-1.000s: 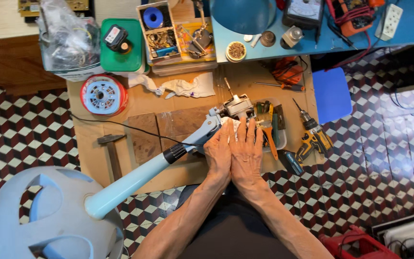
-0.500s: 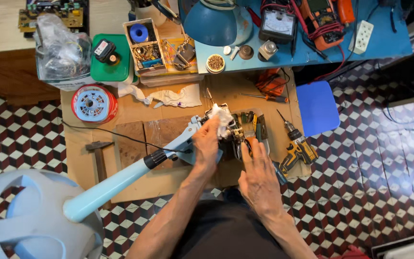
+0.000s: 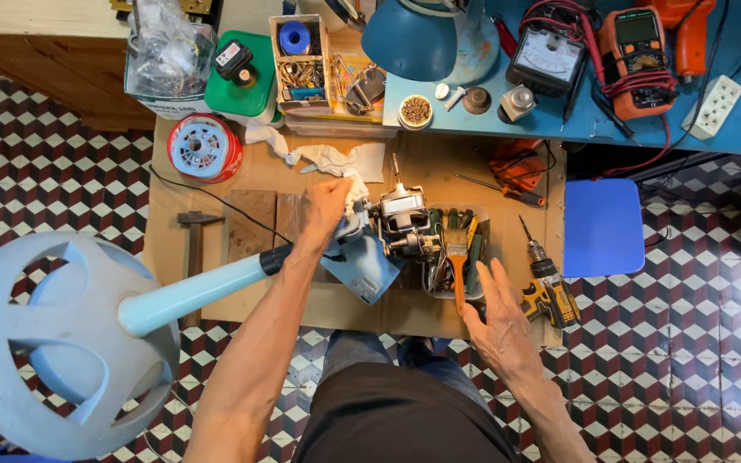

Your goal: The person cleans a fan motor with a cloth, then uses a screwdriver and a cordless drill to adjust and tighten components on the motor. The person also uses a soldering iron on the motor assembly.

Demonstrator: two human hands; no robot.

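Observation:
A light-blue fan stand lies across the low wooden table (image 3: 508, 291), its pole (image 3: 190, 296) running left to a round base (image 3: 53, 343) off the table's edge. At the pole's top sits a bare metal motor (image 3: 403, 219) with a blue housing piece (image 3: 369, 266) under it. My left hand (image 3: 329, 206) is closed on a white rag (image 3: 355, 193) pressed against the motor. My right hand (image 3: 499, 313) hovers with its fingers spread, just right of a paintbrush (image 3: 458, 266) with an orange handle that lies among the tools.
A yellow cordless drill (image 3: 546, 287) lies right of my hand, next to a blue stool (image 3: 604, 227). A hammer (image 3: 193, 236), a red wire spool (image 3: 205, 147) and white cloths (image 3: 328, 159) lie on the table. Behind it, a blue bench (image 3: 731, 137) holds a lamp (image 3: 413, 36) and two multimeters (image 3: 636, 56).
My hands, pressed together over the motor a second ago, have parted. The left stayed on the motor with the rag. The right drew back toward me and opened beside the paintbrush.

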